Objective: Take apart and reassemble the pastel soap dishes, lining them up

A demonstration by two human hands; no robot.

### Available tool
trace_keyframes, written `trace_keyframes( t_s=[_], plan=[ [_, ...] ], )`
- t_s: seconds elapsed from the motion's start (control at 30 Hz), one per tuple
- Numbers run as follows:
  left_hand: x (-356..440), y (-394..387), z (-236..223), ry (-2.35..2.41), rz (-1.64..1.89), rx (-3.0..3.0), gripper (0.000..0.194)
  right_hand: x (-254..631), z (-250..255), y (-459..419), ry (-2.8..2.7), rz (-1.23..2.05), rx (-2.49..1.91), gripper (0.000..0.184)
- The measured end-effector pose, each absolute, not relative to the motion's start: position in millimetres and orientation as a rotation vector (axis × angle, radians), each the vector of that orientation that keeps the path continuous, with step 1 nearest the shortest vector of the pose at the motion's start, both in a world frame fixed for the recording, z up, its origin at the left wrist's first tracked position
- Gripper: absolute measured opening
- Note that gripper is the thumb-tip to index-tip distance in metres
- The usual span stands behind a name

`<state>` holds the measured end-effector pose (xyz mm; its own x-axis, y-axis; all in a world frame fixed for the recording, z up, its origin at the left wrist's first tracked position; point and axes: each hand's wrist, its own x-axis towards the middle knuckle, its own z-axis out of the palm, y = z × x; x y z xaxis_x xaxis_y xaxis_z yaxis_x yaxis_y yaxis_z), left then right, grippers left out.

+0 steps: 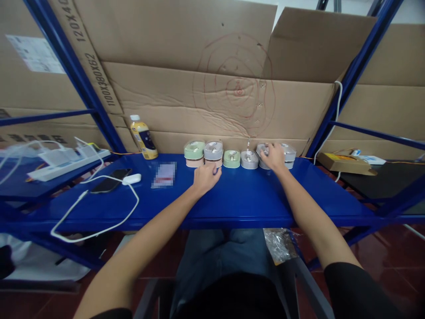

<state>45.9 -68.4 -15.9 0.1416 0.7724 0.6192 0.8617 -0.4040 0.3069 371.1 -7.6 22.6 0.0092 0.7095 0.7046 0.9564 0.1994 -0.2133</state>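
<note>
Several small rounded boxes with clear lids stand in a row along the back of the blue table. My left hand (206, 178) lies with curled fingers in front of a grey box (213, 151) stacked on a pink one; I see nothing in it. Beside that stack is a green box (194, 148), also on a pink one. Single green (231, 158) and grey (249, 160) boxes stand between my hands. My right hand (275, 157) is closed over the top of a grey lidded box (262, 149), partly hiding it. Another grey stack (289, 155) is just to its right.
A yellow bottle (144, 138) stands at the back left. Nearby lie a phone (111, 180), a white cable (134, 210) and a blurred-out packet (164, 174). A power strip (68, 164) is at far left, an open carton (347, 164) at right. Cardboard sheets (166, 93) wall off the back.
</note>
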Motion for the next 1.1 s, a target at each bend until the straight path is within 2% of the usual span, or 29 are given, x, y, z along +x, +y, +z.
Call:
trace_keyframes(
  t_s=[0.07, 0.27, 0.47, 0.83, 1.1],
  plan=[
    [43, -62, -7, -1.537, -1.109, -2.200, 0.018, 381, 21, -5, -1.687, -0.442, -1.627, 0.042],
    [49, -37, 19, -1.559, -0.982, -2.104, 0.060, 414, 23, -6, -1.274, -0.489, -1.856, 0.055],
    [69, -20, 22, -1.793, -0.785, -1.995, 0.075, 441, 16, -6, -1.054, -0.384, -2.013, 0.056],
    [77, -8, 8, -1.741, -0.652, -1.993, 0.065, 442, 18, -8, -0.994, -0.308, -1.981, 0.050],
    [73, -9, 10, -1.621, -0.769, -2.076, 0.062, 443, 21, -8, -1.002, -0.351, -1.864, 0.048]
  ],
)
